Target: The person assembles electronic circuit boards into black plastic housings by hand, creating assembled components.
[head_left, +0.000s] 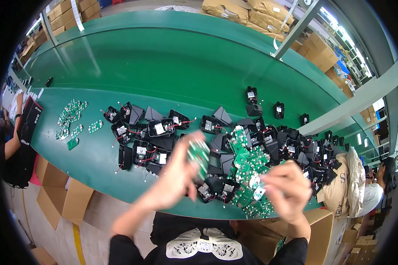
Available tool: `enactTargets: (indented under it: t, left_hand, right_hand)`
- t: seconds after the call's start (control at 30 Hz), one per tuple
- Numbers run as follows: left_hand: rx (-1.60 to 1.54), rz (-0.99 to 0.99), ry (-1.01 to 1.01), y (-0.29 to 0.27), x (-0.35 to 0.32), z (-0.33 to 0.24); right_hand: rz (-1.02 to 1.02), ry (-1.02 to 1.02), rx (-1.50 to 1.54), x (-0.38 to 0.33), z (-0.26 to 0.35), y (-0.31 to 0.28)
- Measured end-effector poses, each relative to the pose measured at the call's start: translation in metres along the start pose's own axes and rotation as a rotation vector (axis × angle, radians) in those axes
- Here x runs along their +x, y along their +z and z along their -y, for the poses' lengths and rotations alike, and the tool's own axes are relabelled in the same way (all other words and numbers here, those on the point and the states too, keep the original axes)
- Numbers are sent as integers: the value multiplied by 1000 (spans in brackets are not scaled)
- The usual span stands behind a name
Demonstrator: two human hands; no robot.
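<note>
My left hand [174, 174] is closed around several green circuit boards [198, 160], held up in a stack and somewhat blurred. Over a loose heap of green circuit boards [252, 161], my right hand [291, 190] pinches a small circuit board [259, 191] whose pale face shows. The heap lies to the right of the left hand. Black plastic housings [162, 128] with silver parts and thin red and black wires lie around both hands. Dark wedge-shaped covers [222, 115] lie among them.
More circuit boards [70, 115] lie at the table's left. A few housings [251, 95] sit on the green belt [163, 62] beyond. A grey post [353, 101] slants across the right. Cardboard boxes [77, 201] stand below the front edge. Another person's arm [13, 141] shows at far left.
</note>
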State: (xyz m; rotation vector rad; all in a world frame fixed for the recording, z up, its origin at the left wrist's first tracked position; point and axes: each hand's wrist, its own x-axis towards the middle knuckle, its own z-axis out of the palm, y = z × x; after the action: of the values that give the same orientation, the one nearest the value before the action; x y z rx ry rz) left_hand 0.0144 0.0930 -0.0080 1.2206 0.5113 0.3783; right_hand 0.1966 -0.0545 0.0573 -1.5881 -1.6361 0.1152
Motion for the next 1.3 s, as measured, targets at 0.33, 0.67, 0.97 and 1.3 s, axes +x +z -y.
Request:
enactTargets:
  t: [0.33,0.67,0.97,1.3]
  left_hand:
    - [947,-664,-133,-299,191,-7]
    - [1757,-914,246,-271,187,-36]
    - [1475,697,287,-28,225,13]
    - [1759,639,182,1,238,13]
  right_hand:
    - [-38,409,-163,-16,-50,-2]
    - [96,211,-604,-3,-106,30]
    - [268,225,-829,20,-122,62]
    - [301,222,-817,9,-139,80]
